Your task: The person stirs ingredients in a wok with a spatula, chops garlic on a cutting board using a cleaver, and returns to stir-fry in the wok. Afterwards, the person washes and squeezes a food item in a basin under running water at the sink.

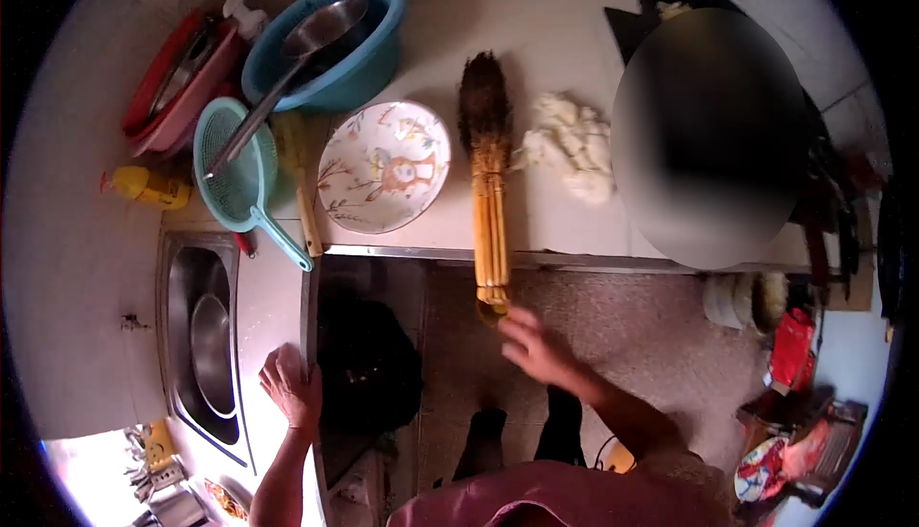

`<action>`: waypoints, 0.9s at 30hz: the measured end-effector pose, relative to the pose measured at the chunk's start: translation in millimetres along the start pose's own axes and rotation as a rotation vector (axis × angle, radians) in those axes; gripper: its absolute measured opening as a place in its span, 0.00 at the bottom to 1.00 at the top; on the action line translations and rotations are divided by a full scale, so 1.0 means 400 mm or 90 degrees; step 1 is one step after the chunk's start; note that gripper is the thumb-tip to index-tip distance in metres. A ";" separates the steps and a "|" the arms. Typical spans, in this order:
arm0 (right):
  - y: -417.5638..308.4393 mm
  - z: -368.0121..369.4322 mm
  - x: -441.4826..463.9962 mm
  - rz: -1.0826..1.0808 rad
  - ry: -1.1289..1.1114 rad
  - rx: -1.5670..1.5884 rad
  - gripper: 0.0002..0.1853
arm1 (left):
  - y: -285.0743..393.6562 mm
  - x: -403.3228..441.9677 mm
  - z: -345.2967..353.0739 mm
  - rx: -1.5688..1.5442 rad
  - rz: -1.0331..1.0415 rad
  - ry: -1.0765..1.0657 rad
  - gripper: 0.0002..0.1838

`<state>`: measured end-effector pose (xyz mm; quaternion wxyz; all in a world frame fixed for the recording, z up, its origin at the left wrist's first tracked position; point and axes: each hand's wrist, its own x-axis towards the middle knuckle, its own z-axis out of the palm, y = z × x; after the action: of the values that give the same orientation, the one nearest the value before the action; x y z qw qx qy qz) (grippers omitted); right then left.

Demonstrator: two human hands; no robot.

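A bamboo pot brush (491, 182) lies on the counter with its dark bristles toward the wall. Its handle end, with a yellowish loop, sticks out past the counter's front edge. Close to that loop, my right hand (538, 347) has its fingers stretched out; whether the fingertips touch it is hard to make out. My left hand (292, 388) rests on the side counter beside the sink, fingers lying on the surface. Left of the brush sits a patterned bowl (383, 168), and to its right is a crumpled pale cloth (570, 144).
A blue basin (373, 63) holds a metal ladle (325, 29). A green strainer (230, 163), red basin (182, 82) and yellow bottle (148, 185) stand at left, above the sink (203, 336). A large dark shape (713, 115) at right is blurred. Below hangs a black bag (369, 364).
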<state>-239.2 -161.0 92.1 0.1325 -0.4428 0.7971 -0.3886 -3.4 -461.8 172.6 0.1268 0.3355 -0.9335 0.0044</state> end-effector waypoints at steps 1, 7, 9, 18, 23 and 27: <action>-0.017 -0.035 -0.052 0.020 -0.023 0.057 0.19 | 0.000 0.003 -0.003 0.004 -0.005 0.002 0.30; -0.054 -0.415 0.265 0.072 0.225 -0.199 0.25 | -0.005 -0.006 0.001 0.026 -0.037 0.029 0.30; 0.009 -0.432 0.423 0.220 0.123 -0.230 0.27 | 0.003 -0.007 -0.012 0.031 -0.031 0.029 0.29; 0.049 -0.328 0.290 0.033 0.065 -0.359 0.20 | 0.012 -0.003 -0.011 0.062 -0.042 0.021 0.29; 0.074 -0.367 0.159 0.035 0.023 -0.422 0.23 | 0.008 -0.005 -0.020 0.071 -0.050 0.009 0.30; 0.065 -0.370 0.194 0.049 0.009 -0.459 0.25 | 0.030 -0.012 -0.021 0.029 -0.114 0.001 0.31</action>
<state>-381.5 -141.7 181.3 -0.0232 -0.4281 0.8999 -0.0802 -5.4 -448.7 180.4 0.1198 0.4205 -0.8992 0.0147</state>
